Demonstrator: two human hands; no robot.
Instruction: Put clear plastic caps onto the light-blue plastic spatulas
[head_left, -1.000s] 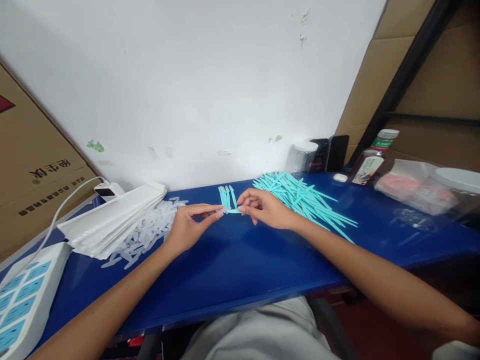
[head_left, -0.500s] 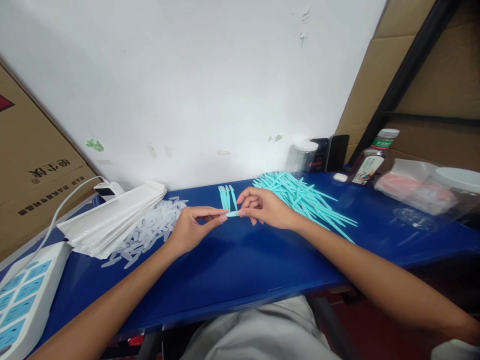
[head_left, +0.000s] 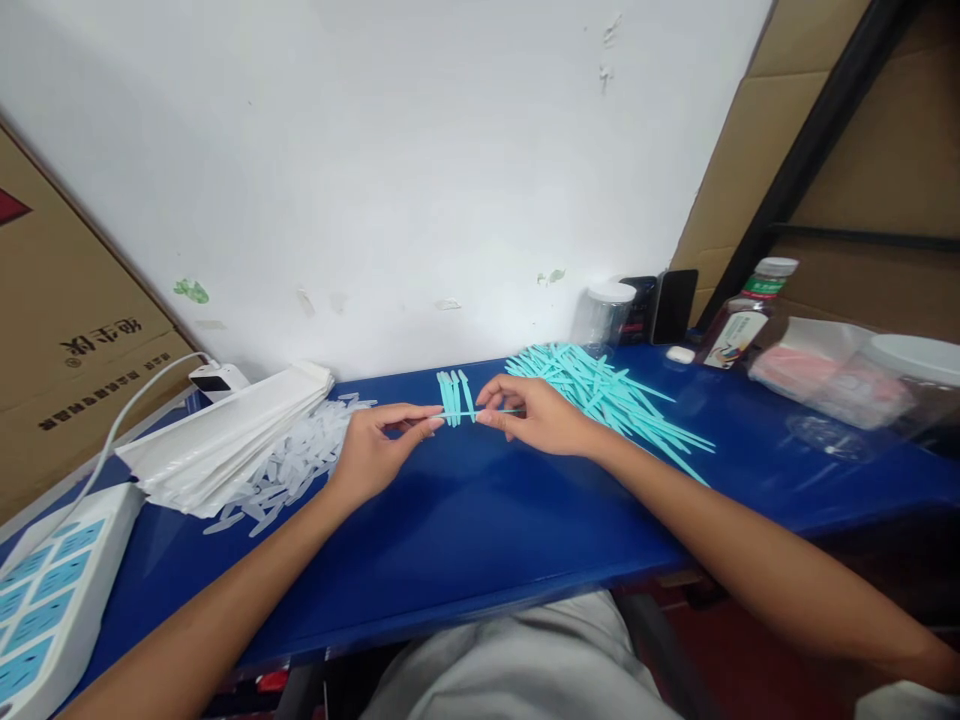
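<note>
My left hand (head_left: 379, 448) and my right hand (head_left: 534, 414) meet above the blue table (head_left: 465, 540), each pinching one end of a thin teal plastic stick (head_left: 480, 412) held level between them. Just behind the stick, a few finished teal sticks (head_left: 453, 385) lie side by side on the table. A loose heap of teal sticks (head_left: 607, 392) spreads out to the right of my right hand. To the left of my left hand lies a pile of small clear plastic caps (head_left: 296, 462).
A stack of white sleeves (head_left: 225, 430) lies at the left, with a white power strip (head_left: 45, 590) nearer me. Clear jars (head_left: 600, 315), a phone (head_left: 673, 305), a bottle (head_left: 746, 315) and a plastic bag (head_left: 825, 375) stand at the back right. Cardboard boxes flank the table.
The piece between my fingertips was short and pale half a second ago; now a long thin teal stick shows between my hands, which have drawn slightly apart and risen a little.
</note>
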